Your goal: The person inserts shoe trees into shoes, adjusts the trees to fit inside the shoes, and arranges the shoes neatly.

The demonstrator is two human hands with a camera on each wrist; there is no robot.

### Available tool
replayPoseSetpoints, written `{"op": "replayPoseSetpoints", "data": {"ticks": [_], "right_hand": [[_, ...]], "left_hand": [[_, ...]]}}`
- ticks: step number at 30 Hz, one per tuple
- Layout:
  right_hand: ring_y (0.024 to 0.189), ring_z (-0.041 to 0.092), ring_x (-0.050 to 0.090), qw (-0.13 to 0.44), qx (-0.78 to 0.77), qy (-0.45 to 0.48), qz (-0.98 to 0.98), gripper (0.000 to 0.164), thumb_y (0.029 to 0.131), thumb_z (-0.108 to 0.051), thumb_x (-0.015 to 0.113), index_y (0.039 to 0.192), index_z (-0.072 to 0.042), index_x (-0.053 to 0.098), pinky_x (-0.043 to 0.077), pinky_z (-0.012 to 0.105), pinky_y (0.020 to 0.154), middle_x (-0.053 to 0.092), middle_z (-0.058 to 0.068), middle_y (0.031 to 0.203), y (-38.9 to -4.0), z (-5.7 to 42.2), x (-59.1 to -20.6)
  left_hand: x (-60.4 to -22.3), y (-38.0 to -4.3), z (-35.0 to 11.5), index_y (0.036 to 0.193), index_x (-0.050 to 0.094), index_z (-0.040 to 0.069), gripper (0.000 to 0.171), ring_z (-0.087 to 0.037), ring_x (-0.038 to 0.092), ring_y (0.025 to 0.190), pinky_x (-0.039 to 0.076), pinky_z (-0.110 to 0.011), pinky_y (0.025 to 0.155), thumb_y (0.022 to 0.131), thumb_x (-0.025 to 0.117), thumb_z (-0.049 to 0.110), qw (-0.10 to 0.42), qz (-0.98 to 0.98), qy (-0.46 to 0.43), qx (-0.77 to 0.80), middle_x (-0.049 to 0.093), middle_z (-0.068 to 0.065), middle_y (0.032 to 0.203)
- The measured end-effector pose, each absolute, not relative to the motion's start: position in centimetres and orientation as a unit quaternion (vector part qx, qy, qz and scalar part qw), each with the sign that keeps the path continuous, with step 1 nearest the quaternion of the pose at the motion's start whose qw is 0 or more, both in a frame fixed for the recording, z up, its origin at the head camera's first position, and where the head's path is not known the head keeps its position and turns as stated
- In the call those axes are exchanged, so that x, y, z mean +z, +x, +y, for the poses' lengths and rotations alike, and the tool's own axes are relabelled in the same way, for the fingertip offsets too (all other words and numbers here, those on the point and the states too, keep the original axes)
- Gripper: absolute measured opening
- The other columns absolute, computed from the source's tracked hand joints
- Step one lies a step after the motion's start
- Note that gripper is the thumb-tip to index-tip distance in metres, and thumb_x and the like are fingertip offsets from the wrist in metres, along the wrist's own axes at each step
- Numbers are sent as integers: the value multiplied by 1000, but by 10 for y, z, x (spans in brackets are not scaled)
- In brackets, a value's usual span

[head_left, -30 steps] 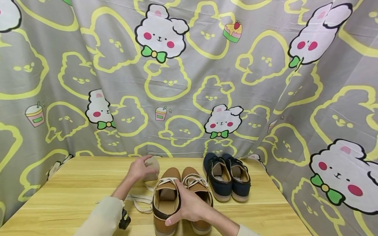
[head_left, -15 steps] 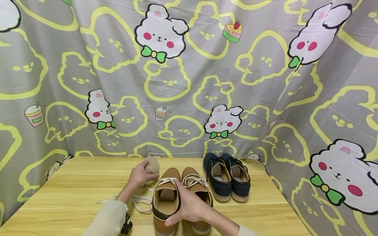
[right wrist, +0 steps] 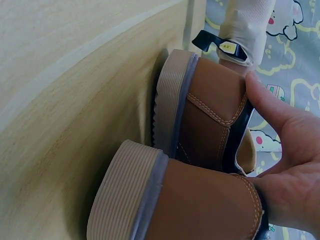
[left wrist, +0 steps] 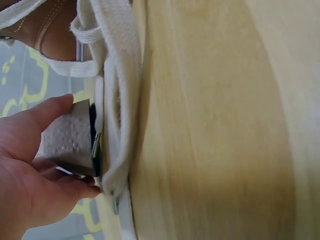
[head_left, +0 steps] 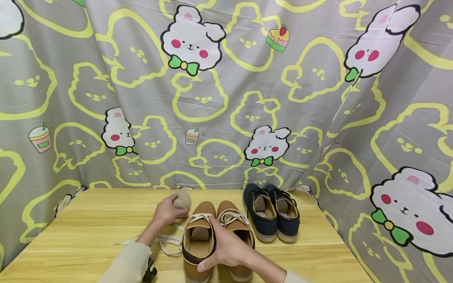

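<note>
At the table's far middle, my left hand (head_left: 168,210) grips a grey-beige rounded block (head_left: 182,199). The left wrist view shows the block's rough, speckled side (left wrist: 67,135) between thumb and fingers, with a dark edge facing the table. My right hand (head_left: 228,243) holds the left brown shoe (head_left: 199,251) by its inner side, thumb on the heel collar and fingers toward the laces. Its mate, the right brown shoe (head_left: 236,220), stands alongside, partly hidden by that hand. A loose cream lace (head_left: 171,240) trails across the table to the left of the shoes.
A pair of navy shoes (head_left: 271,212) stands side by side at the back right. Behind the wooden table (head_left: 85,224) hangs a grey curtain (head_left: 219,118) with cartoon rabbits, and it also runs down both sides.
My left hand's fingers have come down from above the grey-beige block and closed around it. The right hand and the shoes have stayed in place.
</note>
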State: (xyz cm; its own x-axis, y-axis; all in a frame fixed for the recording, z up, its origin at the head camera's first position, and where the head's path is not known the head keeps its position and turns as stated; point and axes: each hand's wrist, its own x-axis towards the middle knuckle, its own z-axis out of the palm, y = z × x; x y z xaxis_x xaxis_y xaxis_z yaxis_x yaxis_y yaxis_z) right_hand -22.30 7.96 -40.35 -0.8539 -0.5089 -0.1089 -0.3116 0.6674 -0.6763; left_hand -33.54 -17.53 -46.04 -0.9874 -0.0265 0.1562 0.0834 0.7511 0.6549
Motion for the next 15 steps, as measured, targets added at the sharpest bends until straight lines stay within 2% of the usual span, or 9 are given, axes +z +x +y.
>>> {"op": "replayPoseSetpoints", "data": {"ticks": [15], "right_hand": [[137,35,51,148,-340,-226,901,128,66,-45,95,163,-13,18,48,50,105,42,17,158,-222,80,-403]], "left_hand": [[-449,-330,-184,140,57,-4,76,-46,64,112,54,-54,91,79,87,28,70,-930,-45,-358,64,-31,128]]}}
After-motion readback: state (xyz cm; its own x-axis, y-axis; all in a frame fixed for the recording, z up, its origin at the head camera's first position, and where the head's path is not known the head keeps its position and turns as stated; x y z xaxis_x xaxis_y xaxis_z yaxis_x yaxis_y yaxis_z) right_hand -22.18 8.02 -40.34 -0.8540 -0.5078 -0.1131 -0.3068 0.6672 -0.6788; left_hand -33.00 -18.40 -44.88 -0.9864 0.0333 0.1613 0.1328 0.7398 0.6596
